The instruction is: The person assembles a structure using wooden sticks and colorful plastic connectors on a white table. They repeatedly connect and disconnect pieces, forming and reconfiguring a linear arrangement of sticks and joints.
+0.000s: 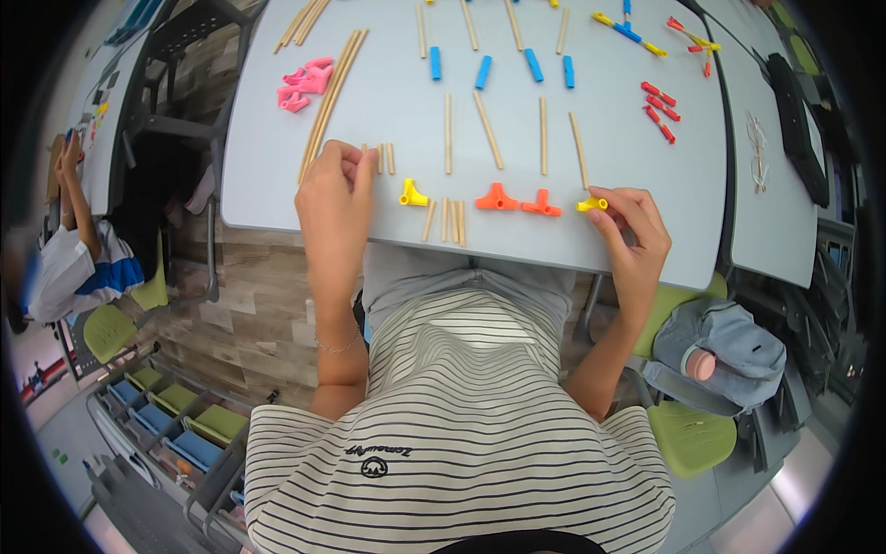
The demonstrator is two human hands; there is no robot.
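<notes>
My right hand (pixel 637 231) pinches a small yellow connector (pixel 592 204) near the table's front edge, just below the lower end of a wooden stick (pixel 579 150). On the left, my left hand (pixel 337 198) has its fingers curled and thumb tip drawn in beside two short wooden sticks (pixel 389 159). The end of another short stick shows at that thumb; whether the fingers grip it is hidden. Between my hands lie a yellow connector (pixel 413 193) and two orange connectors (pixel 496 197) (pixel 542 203). Several short sticks (pixel 446 220) lie close to the edge.
Farther up the white table (pixel 263 175) are long sticks (pixel 334 102), pink connectors (pixel 305 85), a row of blue tubes (pixel 484 72), red pieces (pixel 659 113) and joined blue-yellow parts (pixel 629 35). A backpack (pixel 729 351) sits on a green chair at right. Another person sits far left.
</notes>
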